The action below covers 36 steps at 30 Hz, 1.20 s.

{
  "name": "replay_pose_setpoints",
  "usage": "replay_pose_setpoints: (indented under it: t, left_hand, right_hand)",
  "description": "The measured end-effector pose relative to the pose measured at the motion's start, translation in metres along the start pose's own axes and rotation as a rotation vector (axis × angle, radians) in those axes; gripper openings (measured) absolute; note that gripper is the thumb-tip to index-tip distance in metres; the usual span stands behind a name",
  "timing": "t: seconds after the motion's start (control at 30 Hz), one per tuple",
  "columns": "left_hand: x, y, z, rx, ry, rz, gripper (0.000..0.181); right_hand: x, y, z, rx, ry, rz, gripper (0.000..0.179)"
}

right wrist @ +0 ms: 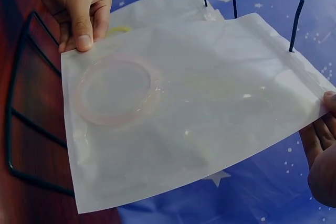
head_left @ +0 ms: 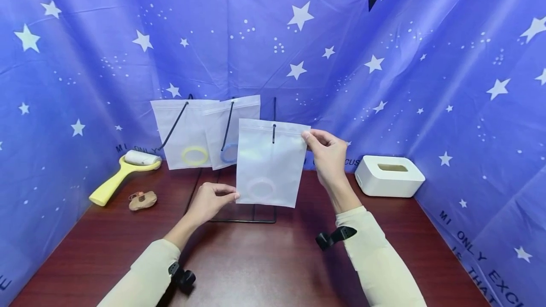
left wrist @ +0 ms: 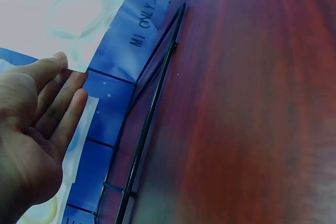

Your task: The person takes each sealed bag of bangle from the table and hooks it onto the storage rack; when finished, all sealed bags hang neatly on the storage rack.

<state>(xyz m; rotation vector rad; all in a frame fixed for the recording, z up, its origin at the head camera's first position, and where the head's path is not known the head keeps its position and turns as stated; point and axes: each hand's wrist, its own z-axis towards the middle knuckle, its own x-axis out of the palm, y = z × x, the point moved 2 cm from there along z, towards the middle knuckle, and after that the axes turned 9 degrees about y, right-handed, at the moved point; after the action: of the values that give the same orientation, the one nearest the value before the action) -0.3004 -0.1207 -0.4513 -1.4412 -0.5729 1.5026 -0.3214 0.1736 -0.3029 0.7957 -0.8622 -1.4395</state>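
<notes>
A frosted zip bag [head_left: 268, 165] with a pale pink ring [right wrist: 105, 120] inside hangs at the front, a black hook through the hole near its top. My right hand [head_left: 330, 153] pinches its upper right edge between thumb and fingers. At the lower left corner, my left hand [head_left: 209, 203] pinches the bag between thumb and fingertips. Behind and to the left, two similar bags hang on hooks: one bag [head_left: 175, 131] holds a yellow ring, the other bag [head_left: 249, 115] a blue ring. A black wire rack [head_left: 243, 222] carries the hooks and is partly hidden by the bags.
A yellow-handled lint roller [head_left: 111, 186] lies at the left, near a small brown object [head_left: 145, 201]. A white tissue box [head_left: 367, 181] stands at the right back. Blue star-printed cloth [head_left: 213, 22] encloses the dark red table [head_left: 264, 259] at back and sides.
</notes>
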Motion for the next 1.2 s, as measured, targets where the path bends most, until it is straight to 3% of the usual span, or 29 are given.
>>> replay_pose_setpoints:
  t: [0.27,0.67,1.03,1.2]
  left_hand:
    - [-0.004,0.005,0.022,-0.044,-0.046,-0.022,0.016]
    - [-0.003,0.002,0.06,-0.075,-0.119,-0.001,0.02]
    - [-0.002,0.004,0.086,-0.134,-0.168,-0.159,0.023]
    - [0.003,0.008,0.095,-0.141,-0.195,-0.184,0.021]
  right_hand:
    - [0.004,-0.011,0.025,0.058,-0.012,-0.017,0.026]
    - [0.01,-0.021,0.062,0.117,-0.104,-0.057,0.026]
    - [0.018,-0.03,0.087,0.178,-0.146,-0.055,0.027]
    - [0.018,-0.038,0.093,0.198,-0.16,-0.047,0.028]
